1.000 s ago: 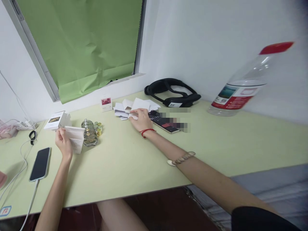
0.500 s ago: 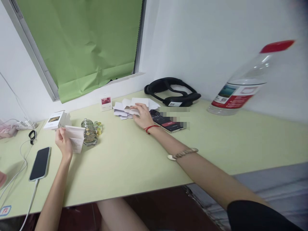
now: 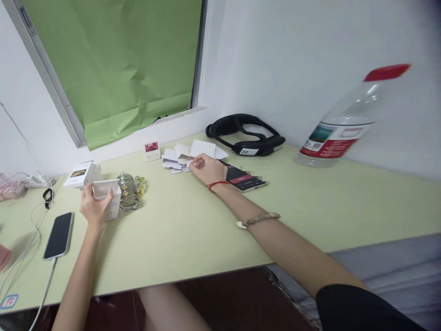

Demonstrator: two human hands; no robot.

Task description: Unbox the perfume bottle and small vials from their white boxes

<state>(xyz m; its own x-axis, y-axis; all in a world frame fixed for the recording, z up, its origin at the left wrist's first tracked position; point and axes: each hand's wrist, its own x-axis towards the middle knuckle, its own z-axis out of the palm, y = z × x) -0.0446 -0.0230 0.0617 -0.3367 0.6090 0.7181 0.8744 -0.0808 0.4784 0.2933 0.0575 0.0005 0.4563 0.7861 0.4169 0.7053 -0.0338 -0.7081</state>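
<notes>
My left hand (image 3: 94, 207) grips a small white carton (image 3: 113, 209) with printed text on its side, thumb on the near edge and fingers behind. Right beside that carton stand clear glass bottles (image 3: 129, 195), with several gold and green caps (image 3: 140, 184) next to them. My right hand (image 3: 209, 170), a red string at its wrist, is at the near edge of a pile of folded white card pieces (image 3: 175, 158). Its fingers are curled together; whether a piece is between them is hidden. Partly under this hand lies a dark-screened phone (image 3: 246, 177).
Behind my left hand lies another white box (image 3: 82, 174); a small box with a pink picture (image 3: 152, 151) stands near the wall. A black headset (image 3: 246, 135) and a large red-capped bottle (image 3: 330, 133) are to the right. A charging phone (image 3: 58, 236) lies at left.
My right hand has curled its fingers and drawn slightly back from the card pile. My left thumb has come round to the near side of the carton, which now looks more boxed out.
</notes>
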